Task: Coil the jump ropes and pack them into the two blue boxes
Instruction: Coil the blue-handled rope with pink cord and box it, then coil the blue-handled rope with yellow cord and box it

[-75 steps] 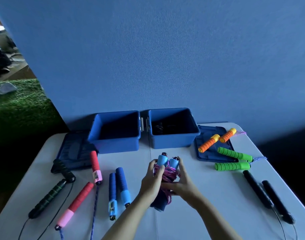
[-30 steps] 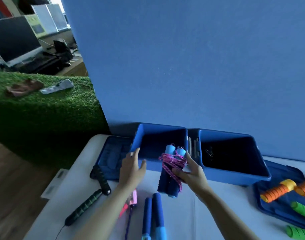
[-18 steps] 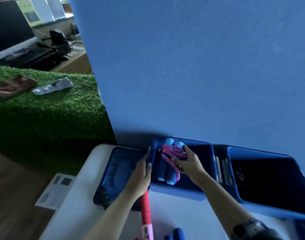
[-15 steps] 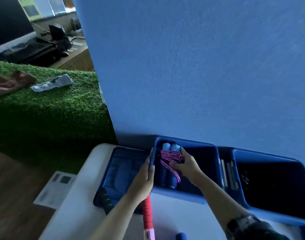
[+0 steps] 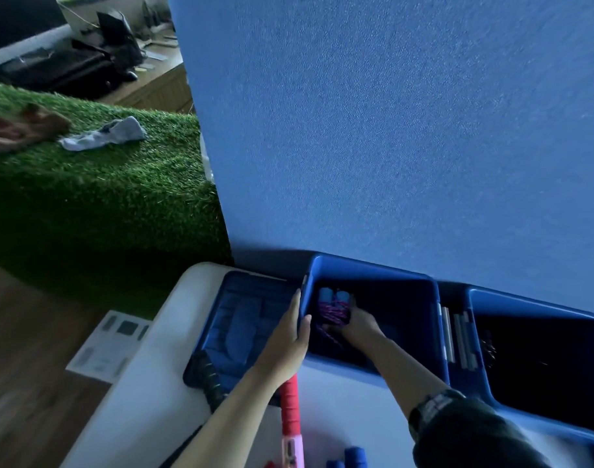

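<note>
We observe the right hand [image 5: 356, 324] lowered inside the left blue box [image 5: 373, 364], lower centre of the frame, its fingers curled around a coiled jump rope [image 5: 334, 307] with light blue handles and pink cord; the bundle sits within the box walls. The left hand [image 5: 290, 336] rests on that box's left rim, thumb hooked inside and fingers extended along the outer wall. The right blue box [image 5: 491, 386] stands just beside it at lower right, interior dark. A blue lid [image 5: 241, 319] lies on the white counter [image 5: 147, 393] at left. A red-and-pink handle [image 5: 290, 417] lies below the left hand.
</note>
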`<state>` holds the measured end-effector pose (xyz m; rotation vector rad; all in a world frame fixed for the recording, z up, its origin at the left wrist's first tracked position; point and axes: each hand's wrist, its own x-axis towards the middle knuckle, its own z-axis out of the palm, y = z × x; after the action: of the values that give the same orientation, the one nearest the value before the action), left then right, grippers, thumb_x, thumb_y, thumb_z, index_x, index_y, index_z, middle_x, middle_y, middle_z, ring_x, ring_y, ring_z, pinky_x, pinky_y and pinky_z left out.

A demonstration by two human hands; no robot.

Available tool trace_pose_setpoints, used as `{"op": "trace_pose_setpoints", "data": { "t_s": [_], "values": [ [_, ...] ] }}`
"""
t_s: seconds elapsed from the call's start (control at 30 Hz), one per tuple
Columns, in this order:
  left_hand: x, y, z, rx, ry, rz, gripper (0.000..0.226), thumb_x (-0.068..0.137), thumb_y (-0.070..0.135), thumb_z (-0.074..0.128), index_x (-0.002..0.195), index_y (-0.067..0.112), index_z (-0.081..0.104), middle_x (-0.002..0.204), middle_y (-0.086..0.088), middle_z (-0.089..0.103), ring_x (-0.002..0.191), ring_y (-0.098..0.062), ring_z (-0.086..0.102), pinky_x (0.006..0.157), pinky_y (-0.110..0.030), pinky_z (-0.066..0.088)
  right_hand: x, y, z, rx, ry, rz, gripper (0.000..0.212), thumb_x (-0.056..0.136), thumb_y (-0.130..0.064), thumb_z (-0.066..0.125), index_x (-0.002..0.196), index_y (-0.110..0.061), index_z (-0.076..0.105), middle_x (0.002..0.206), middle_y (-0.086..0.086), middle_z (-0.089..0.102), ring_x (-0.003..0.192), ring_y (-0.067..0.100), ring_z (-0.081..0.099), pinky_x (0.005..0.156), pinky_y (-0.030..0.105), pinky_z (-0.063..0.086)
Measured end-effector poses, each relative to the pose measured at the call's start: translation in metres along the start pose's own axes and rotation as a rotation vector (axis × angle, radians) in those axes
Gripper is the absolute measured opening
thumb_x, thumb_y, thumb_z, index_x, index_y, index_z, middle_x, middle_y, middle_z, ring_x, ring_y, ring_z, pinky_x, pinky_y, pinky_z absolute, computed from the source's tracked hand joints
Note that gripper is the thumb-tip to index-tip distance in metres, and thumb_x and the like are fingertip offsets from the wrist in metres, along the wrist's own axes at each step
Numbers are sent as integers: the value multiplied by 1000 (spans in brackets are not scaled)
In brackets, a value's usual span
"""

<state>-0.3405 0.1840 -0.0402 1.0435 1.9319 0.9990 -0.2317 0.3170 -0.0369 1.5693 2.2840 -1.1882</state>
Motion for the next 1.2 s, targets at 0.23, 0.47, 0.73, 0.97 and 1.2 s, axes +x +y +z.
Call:
{"op": "trace_pose_setpoints", "data": {
  "t_s": [0.23,0.47,0.73,0.97,1.2],
  "values": [
    [-9,12,0,247,91,-184,66,101,49,29,154,26,-2,131,-14,57,100,-26,65,81,-38,50,-37,4,-15,-2,23,-50,47,79,-39,69,117,-15,58,117,9,61,104,26,55,77,23,39],
    [-62,26,24,219,308,-176,72,100,43,39,154,12,3,153,-18,27,131,-34,43,96,-39,41,-93,21,-33,79,196,-76,63,86,-37,64,138,-7,43,136,13,46,123,26,46,97,24,34],
    [-151,-9,86,382,206,-172,69,98,33,48,153,14,11,152,-15,28,125,-32,47,96,-39,43,-165,57,6,-71,367,-261,72,90,-38,58,148,-14,23,156,9,14,144,25,13,119,41,10],
    [-203,-26,111,547,221,-82,60,93,32,54,146,13,35,141,-15,45,124,-33,47,101,-39,41,-211,108,73,-95,192,-253,71,92,-34,54,150,-17,16,159,3,-8,145,25,12,118,41,6],
    [-246,-44,132,382,178,-117,49,83,22,56,131,20,51,110,-7,59,107,-28,57,86,-37,48,-248,151,122,-99,11,-102,74,84,-38,56,146,-36,16,124,7,40,107,31,49,93,36,44]
  ]
}}
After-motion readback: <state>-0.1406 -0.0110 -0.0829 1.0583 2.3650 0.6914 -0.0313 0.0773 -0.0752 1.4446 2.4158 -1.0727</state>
